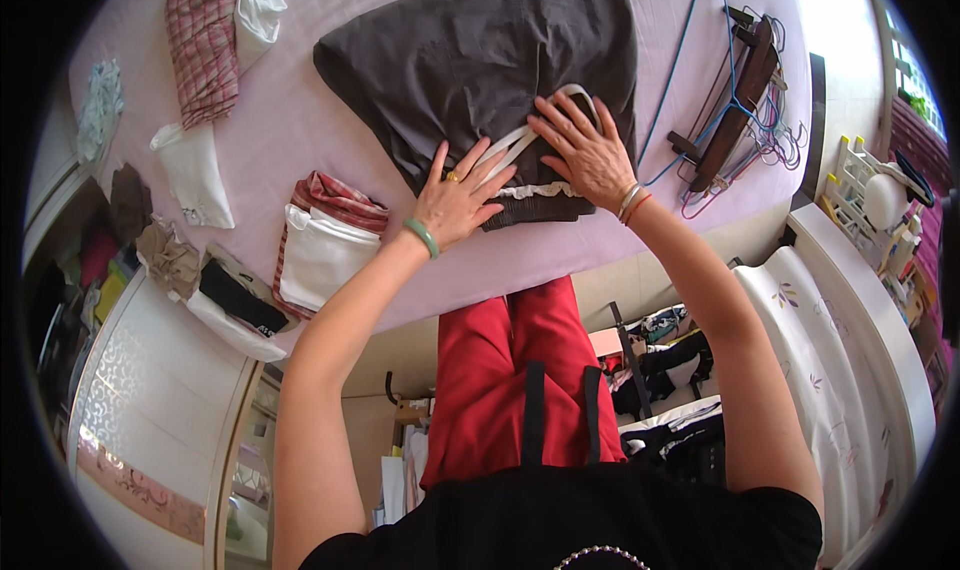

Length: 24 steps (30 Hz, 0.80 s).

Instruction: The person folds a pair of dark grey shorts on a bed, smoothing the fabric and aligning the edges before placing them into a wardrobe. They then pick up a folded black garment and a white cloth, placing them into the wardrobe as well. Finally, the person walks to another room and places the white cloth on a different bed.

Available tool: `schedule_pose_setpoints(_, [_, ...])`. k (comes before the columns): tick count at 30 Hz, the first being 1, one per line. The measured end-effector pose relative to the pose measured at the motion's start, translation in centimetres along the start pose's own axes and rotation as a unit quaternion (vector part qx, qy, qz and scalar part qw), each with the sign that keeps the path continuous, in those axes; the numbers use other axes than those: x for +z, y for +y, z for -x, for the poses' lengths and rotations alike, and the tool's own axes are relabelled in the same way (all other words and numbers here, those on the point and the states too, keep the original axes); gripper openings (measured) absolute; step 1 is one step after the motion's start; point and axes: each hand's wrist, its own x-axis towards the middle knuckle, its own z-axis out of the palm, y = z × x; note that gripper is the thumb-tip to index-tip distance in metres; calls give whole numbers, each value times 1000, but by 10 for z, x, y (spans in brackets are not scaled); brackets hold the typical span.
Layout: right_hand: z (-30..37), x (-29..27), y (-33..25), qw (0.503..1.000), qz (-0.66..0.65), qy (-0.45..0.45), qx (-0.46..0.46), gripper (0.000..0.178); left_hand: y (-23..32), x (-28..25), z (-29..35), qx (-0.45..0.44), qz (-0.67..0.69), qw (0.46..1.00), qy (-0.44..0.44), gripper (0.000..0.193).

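Note:
A dark grey garment (480, 55) with a gathered waist and a cream drawstring (515, 148) lies spread on the pink bed sheet (270, 100). My left hand (460, 195) rests flat on its lower left part, fingers spread, beside the drawstring. My right hand (588, 155) presses on the lower right part, fingers spread, with a loop of the drawstring next to and partly under its fingertips. A strip of frilled cream edging (540, 191) shows between the two hands. Neither hand grips the cloth.
Left of the garment lie a folded white and red plaid cloth (335, 245), a white cloth (195, 175) and a plaid garment (203, 55). Several hangers (735, 105) are piled at the right. Smaller clothes (240, 295) sit along the bed's left edge. An open drawer (660, 370) holds clothes below.

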Motion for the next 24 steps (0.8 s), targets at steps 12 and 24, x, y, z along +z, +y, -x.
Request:
schedule_pose_setpoints(12, [-5, -26, -21, 995, -45, 91, 21, 60, 2, -46, -56, -30, 39, 962, 267, 48])
schedule_pose_setpoints(24, [15, -1, -9, 999, -39, 32, -6, 56, -13, -13, -17, -35, -23, 998, 39, 58])
